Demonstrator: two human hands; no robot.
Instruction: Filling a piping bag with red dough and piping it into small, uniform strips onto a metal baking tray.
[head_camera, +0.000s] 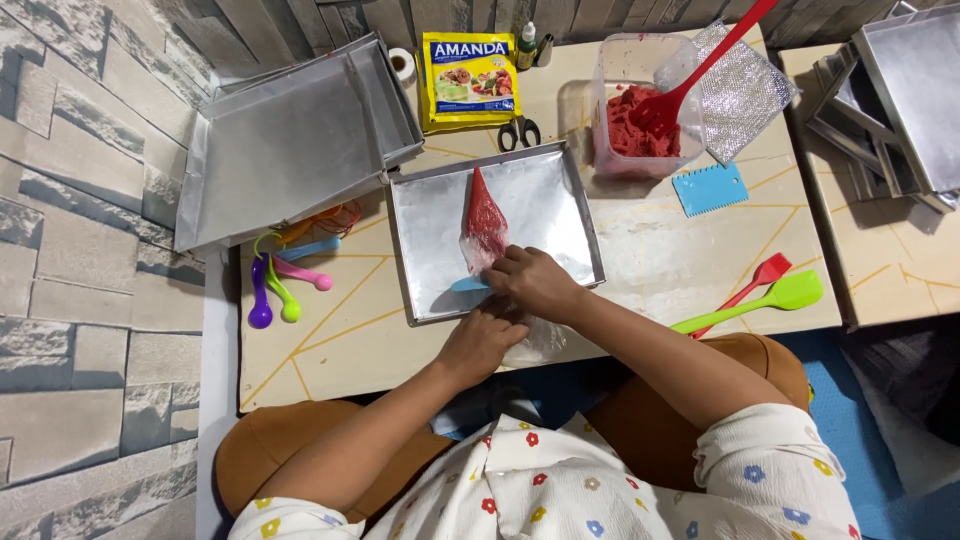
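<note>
At the bottom of the frame a flowered garment and two bent knees fill the foreground, cut off by the lower edge. Just above, the left hand (482, 340) rests at the near rim of the bench (340, 340), its fingers curled on the crumpled clear tail of a piping bag (484, 222); how tightly they close is hidden under the hand itself. The right hand (535, 282) lies just beyond, fingers bent down around the bag's wide end (the plastic there is hard to make out against the metal). The bag, packed with red filling, lies in the middle of the frame on a shallow square tray (560, 195), its tip pointing away. A light blue strip shows under the right hand, too covered to identify.

To the left lie coloured measuring spoons (275, 285); to the right, a green spatula (765, 300) crossing a red one (750, 285). Farther up sit a blue scraper (710, 188), scissors (519, 131) and a clear tub (640, 110) of red mixture with a red spatula standing in it. Stacked trays (290, 140) occupy the upper left; more trays at the upper right run out of frame.
</note>
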